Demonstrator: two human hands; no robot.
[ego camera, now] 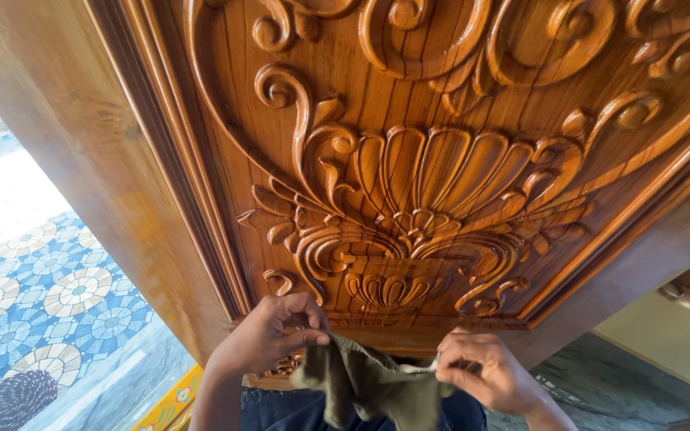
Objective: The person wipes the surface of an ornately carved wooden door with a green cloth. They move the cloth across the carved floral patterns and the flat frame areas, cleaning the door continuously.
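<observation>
Carved door behind two-handed cloth hold

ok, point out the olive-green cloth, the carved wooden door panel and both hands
olive-green cloth (365,387), head view, hanging middle fold
carved wooden door panel (433,183), head view, fan-shaped carving
left hand (269,335), head view, back of hand
right hand (489,369), head view, knuckles

Two bare hands show at the bottom of the frame, the left hand at lower centre-left and the right hand at lower right. Both forearms are uncovered, with no sleeves, rings or watch visible. Dark blue clothing shows between them at the bottom edge.
</observation>
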